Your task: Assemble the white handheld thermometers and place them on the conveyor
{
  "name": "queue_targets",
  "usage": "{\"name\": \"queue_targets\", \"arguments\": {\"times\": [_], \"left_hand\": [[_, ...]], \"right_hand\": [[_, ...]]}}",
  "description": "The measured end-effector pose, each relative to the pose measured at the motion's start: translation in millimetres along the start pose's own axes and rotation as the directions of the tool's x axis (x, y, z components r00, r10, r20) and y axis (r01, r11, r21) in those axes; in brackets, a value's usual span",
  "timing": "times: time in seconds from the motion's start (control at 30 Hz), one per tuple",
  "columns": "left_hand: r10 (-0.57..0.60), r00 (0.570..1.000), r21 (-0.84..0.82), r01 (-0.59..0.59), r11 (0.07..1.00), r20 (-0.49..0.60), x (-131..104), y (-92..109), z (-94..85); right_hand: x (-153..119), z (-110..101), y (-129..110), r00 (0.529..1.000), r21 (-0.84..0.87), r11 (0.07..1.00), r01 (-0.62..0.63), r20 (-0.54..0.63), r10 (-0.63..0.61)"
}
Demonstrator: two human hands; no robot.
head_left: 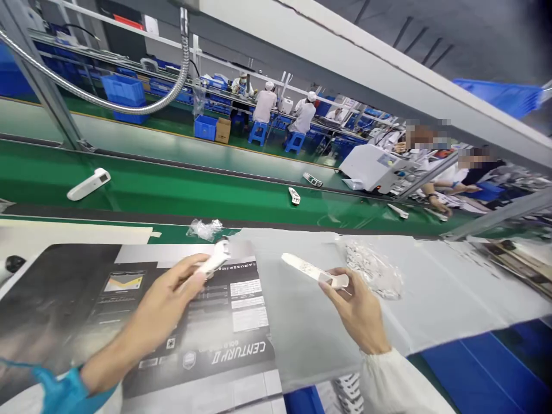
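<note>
reading "century ii", cardboard (215, 340) under white part (214, 260) in left hand (172, 293)

Green conveyor belt (241, 192), blue stools (257, 133), seated workers (264, 104), glossy green floor (159, 133)

bright, even indoor light; glossy glare lower left, slight blur, wide-angle edge distortion.

Factory assembly hall: green conveyor belt (241, 192), workers on stools (257, 133).
</note>
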State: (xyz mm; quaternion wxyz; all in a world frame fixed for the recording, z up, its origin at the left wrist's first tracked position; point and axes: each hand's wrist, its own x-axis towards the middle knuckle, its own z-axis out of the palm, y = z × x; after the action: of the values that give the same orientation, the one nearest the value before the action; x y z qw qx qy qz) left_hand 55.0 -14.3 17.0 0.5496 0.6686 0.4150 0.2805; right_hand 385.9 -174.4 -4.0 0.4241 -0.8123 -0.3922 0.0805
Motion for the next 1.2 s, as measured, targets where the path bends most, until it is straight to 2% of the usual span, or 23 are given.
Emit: {"name": "queue_targets", "arguments": {"times": [0.1, 0.17, 0.23, 0.3, 0.4, 0.47, 0.6, 0.63, 0.7, 0.77, 0.8, 0.83, 0.87, 0.93, 0.97, 1.0, 1.03, 1.1, 1.2], "left_hand": [[0.223, 0.974, 0.177, -0.227, 0.958, 0.043, 3.5, 9.5, 13.1], [0.329, 0.939, 0.234, -0.344, 0.909, 0.099, 5.4, 12.1, 21.6], [0.388, 0.911, 0.241, -0.411, 0.879, 0.138, 5.9, 10.7, 27.6], [0.370, 0.918, 0.207, -0.393, 0.896, 0.140, 4.7, 6.1, 30.1], [0.249, 0.964, 0.094, -0.257, 0.962, 0.096, 0.6, -3.0, 29.9], [0.192, 0.979, -0.041, -0.189, 0.981, 0.073, -2.0, -8.8, 29.8], [0.158, 0.987, -0.302, -0.139, 0.943, 0.039, -4.2, -16.5, 30.5], [0.156, 0.987, -0.305, -0.139, 0.942, 0.031, -4.9, -17.3, 30.8], [0.176, 0.984, -0.208, -0.173, 0.963, -0.003, -7.3, -18.6, 32.8], [0.265, 0.963, 0.003, -0.265, 0.964, -0.055, -11.3, -21.5, 38.5], [0.331, 0.941, 0.137, -0.320, 0.938, -0.067, -13.6, -24.4, 42.8], [0.399, 0.915, 0.274, -0.369, 0.888, -0.062, -16.0, -28.4, 47.3], [0.458, 0.888, 0.405, -0.404, 0.820, -0.041, -18.2, -33.3, 51.4], [0.512, 0.858, 0.621, -0.424, 0.659, 0.043, -21.3, -44.2, 54.7], [0.514, 0.853, 0.695, -0.426, 0.580, 0.094, -22.0, -49.0, 52.6], [0.502, 0.853, 0.741, -0.430, 0.516, 0.145, -22.1, -52.6, 47.7], [0.472, 0.861, 0.763, -0.431, 0.481, 0.189, -21.6, -54.8, 40.7], [0.388, 0.897, 0.764, -0.399, 0.507, 0.211, -20.0, -54.2, 23.9], [0.327, 0.945, 0.673, -0.257, 0.694, 0.023, -18.2, -44.7, 9.5]], "right_hand": [[-9.1, 22.9, -46.4, 0.976, 0.210, 0.975, 0.078, 0.185, -0.118], [-15.7, 44.9, -69.5, 0.939, 0.337, 0.939, 0.066, 0.296, -0.172], [-21.7, 66.7, -85.5, 0.914, 0.453, 0.891, 0.017, 0.354, -0.198], [-26.2, 83.9, -95.7, 0.909, 0.555, 0.831, -0.047, 0.368, -0.194], [-29.9, 99.2, -103.5, 0.912, 0.628, 0.770, -0.113, 0.374, -0.171], [-30.9, 104.5, -105.7, 0.918, 0.643, 0.756, -0.121, 0.362, -0.162], [-32.3, 110.1, -108.2, 0.927, 0.651, 0.750, -0.113, 0.340, -0.155], [-32.9, 111.1, -109.3, 0.928, 0.647, 0.753, -0.119, 0.343, -0.148], [-34.8, 114.1, -112.7, 0.933, 0.629, 0.765, -0.137, 0.342, -0.114], [-37.0, 120.4, -118.2, 0.943, 0.637, 0.752, -0.171, 0.327, -0.062], [-38.0, 125.2, -121.5, 0.940, 0.669, 0.709, -0.225, 0.339, -0.022], [-39.0, 131.0, -125.0, 0.925, 0.714, 0.624, -0.316, 0.379, 0.034], [-39.7, 137.5, -128.3, 0.889, 0.755, 0.493, -0.433, 0.447, 0.096], [-40.7, 150.4, -134.0, 0.776, 0.753, 0.186, -0.631, 0.607, 0.174], [-41.1, 155.6, -136.0, 0.722, 0.723, 0.073, -0.687, 0.667, 0.185], [-41.8, 159.3, -137.5, 0.684, 0.693, 0.011, -0.721, 0.709, 0.173], [-42.8, 161.5, -138.6, 0.661, 0.668, -0.007, -0.744, 0.737, 0.142], [-46.0, 161.8, -139.7, 0.627, 0.627, 0.018, -0.779, 0.777, 0.060], [-53.3, 159.3, -140.1, 0.612, 0.610, 0.123, -0.782, 0.790, -0.031]]}}
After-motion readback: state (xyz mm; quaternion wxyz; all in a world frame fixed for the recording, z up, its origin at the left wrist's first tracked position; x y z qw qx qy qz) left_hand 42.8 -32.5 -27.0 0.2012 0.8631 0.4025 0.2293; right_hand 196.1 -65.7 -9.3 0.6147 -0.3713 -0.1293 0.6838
